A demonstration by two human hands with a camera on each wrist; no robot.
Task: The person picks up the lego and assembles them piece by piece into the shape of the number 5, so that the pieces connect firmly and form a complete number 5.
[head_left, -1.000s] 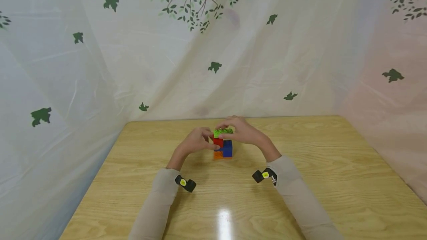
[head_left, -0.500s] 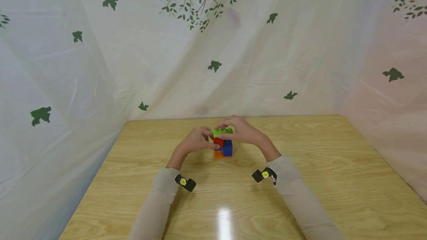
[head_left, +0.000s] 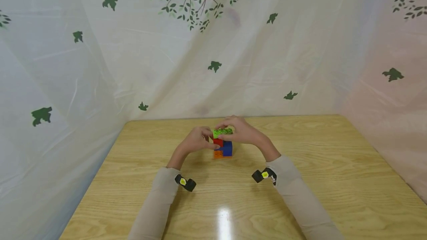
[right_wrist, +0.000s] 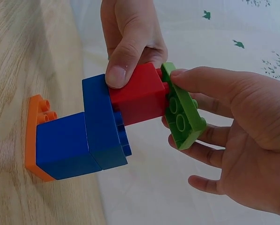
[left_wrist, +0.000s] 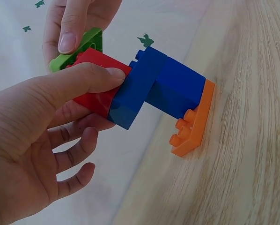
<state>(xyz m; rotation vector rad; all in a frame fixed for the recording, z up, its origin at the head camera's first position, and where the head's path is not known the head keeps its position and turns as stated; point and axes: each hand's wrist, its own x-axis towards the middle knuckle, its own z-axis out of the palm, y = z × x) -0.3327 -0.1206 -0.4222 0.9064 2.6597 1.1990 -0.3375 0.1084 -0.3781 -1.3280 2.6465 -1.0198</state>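
Observation:
A tower of toy building bricks stands on the table between my hands. An orange plate (right_wrist: pixel 32 145) forms its base, carrying a blue brick (right_wrist: pixel 60 147). A second, flatter blue brick (right_wrist: pixel 100 122) sits on that and overhangs to one side, with a red brick (right_wrist: pixel 140 96) above the overhang. My left hand (head_left: pixel 196 140) pinches the red brick, thumb on its near face. My right hand (head_left: pixel 246 132) holds a flat green brick (right_wrist: pixel 187 105) between thumb and fingers. In the right wrist view the green brick tilts against the red brick's studs, its hollow underside partly showing.
The wooden table (head_left: pixel 227 192) spreads around the tower, its back edge close behind my hands. A pale cloth (head_left: pixel 186 84) printed with leaves and birds hangs behind and at both sides. Small black cameras sit on both sleeved wrists.

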